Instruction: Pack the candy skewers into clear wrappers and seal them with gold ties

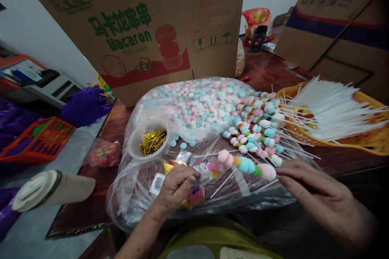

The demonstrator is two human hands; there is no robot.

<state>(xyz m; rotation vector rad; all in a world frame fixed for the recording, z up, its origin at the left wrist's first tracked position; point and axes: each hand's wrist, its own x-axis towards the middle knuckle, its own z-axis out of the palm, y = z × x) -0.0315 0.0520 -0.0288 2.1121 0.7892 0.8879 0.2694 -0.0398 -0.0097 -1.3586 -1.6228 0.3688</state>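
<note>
My right hand (322, 198) pinches one end of a marshmallow skewer (244, 164) between thumb and fingers. Pink, yellow, blue and green soft pieces are threaded along it, and it lies nearly level. To its left, my left hand (179, 184) is closed on a colourful printed plastic wrapper (194, 195), part of which hangs below the fingers. The skewer's left end is near the wrapper's printed part (209, 166). Behind the held one lies a pile of finished-looking marshmallow skewers (258, 129). A loose white stick (223, 184) rests on the plastic sheet between my hands.
A large clear bag of loose marshmallows (200, 105) fills the middle. A tub of gold twist ties (133, 145) stands left, beside a cup (60, 188). White sticks (331, 105) lie in a yellow basket (358, 147) at right. A big carton (170, 16) stands behind.
</note>
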